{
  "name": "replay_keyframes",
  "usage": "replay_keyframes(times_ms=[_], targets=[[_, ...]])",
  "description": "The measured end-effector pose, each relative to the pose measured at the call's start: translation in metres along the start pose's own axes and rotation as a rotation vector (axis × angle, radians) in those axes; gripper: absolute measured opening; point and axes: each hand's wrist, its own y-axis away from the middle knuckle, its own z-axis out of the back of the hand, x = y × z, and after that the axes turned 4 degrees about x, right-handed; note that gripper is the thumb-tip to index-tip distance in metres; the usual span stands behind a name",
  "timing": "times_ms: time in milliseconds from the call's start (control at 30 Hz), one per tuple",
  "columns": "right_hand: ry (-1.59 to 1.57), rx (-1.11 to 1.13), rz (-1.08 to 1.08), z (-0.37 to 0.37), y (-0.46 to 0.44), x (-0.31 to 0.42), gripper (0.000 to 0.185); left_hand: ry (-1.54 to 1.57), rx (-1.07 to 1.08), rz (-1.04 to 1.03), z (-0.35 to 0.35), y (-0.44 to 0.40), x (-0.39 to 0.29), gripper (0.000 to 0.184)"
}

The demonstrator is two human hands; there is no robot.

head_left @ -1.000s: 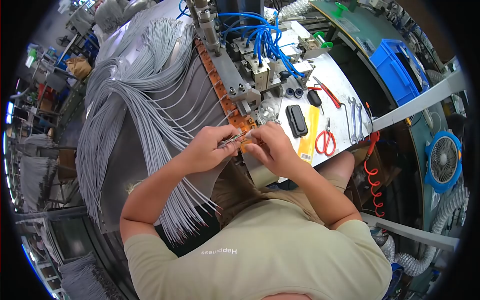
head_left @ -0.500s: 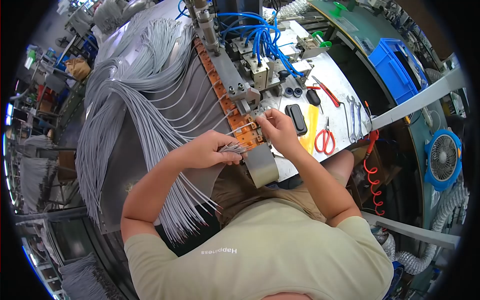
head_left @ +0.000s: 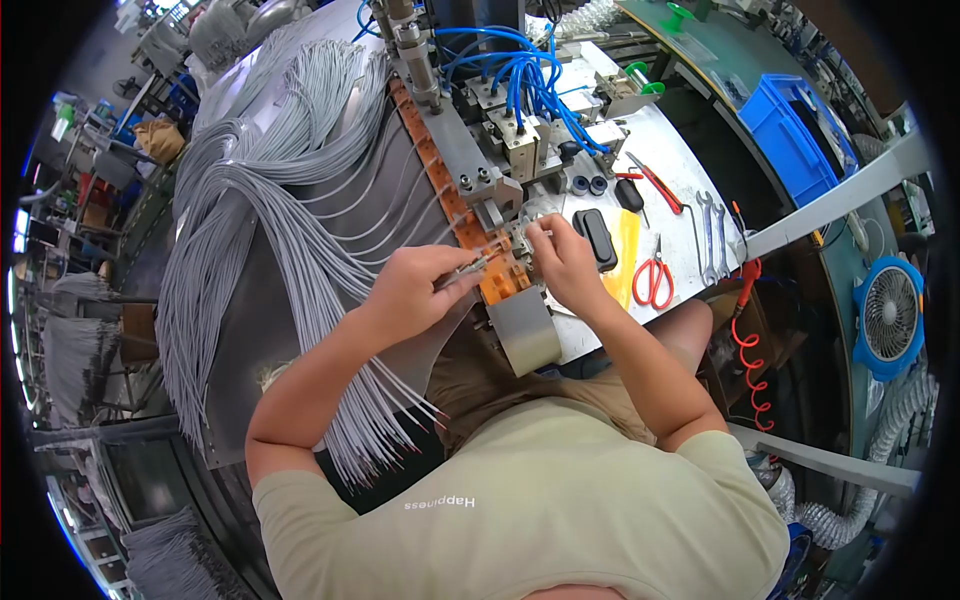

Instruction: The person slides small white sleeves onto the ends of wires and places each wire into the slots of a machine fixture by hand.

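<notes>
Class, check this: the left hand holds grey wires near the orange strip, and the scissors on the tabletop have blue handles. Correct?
Not blue: the head view shows the scissors on the tabletop are red-handled. The left hand does hold grey wires near the orange strip.

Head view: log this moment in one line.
left hand: holding wires | right hand: beside orange rail, grip unclear | scissors, wrenches: on white table
</notes>
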Motion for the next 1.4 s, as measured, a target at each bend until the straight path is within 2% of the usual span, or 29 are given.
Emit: replay_keyframes(times_ms=[67, 100, 200, 233, 333, 467, 633, 767, 867, 1033, 1133, 1300, 1400], targets=[[0.112, -0.148, 0.035, -0.001, 0.014, 0.018, 0.018, 0.152, 0.036, 0.165, 0.006, -0.001, -0.003, 0.016], [0.114, -0.144, 0.035, -0.003, 0.024, 0.026, 0.018, 0.153, 0.032, 0.167, 0.007, -0.001, -0.003, 0.016], [0.156, -0.025, 0.279, -0.013, 0.056, 0.043, 0.012, 0.482, 0.094, 0.302, 0.008, -0.004, -0.004, 0.015], [0.155, -0.029, 0.277, -0.016, 0.054, 0.042, 0.012, 0.481, 0.098, 0.301, 0.006, -0.004, -0.003, 0.015], [0.484, -0.043, 0.556, -0.021, 0.040, 0.036, 0.013, 0.384, 0.110, 0.218, 0.001, -0.003, 0.003, 0.016], [0.451, 0.029, 0.475, -0.023, 0.036, 0.035, 0.016, 0.137, 0.064, 0.182, 0.000, 0.000, -0.001, 0.018], [0.336, 0.022, 0.492, -0.026, 0.039, 0.042, 0.011, 0.148, -0.014, 0.171, -0.003, 0.000, 0.006, 0.020], [0.360, 0.076, 0.406, -0.026, 0.037, 0.041, 0.016, 0.078, 0.011, 0.199, 0.001, 0.000, 0.003, 0.023], [0.261, 0.098, 0.327, -0.030, 0.034, 0.036, 0.014, 0.079, 0.039, 0.170, 0.003, 0.000, 0.003, 0.020], [0.269, 0.211, 0.288, -0.017, 0.027, 0.035, 0.017, 0.154, 0.097, 0.101, 0.002, 0.001, 0.004, 0.015], [0.487, 0.157, 0.750, -0.009, 0.016, 0.030, 0.020, 0.507, 0.128, 0.238, 0.005, 0.000, 0.004, 0.013], [0.430, 0.112, 0.671, -0.015, 0.021, 0.034, 0.022, 0.438, 0.175, 0.218, 0.003, -0.001, 0.002, 0.013], [0.634, -0.078, 0.749, -0.018, 0.016, 0.031, 0.015, -0.116, -0.252, -0.150, -0.004, -0.001, 0.001, 0.015]])
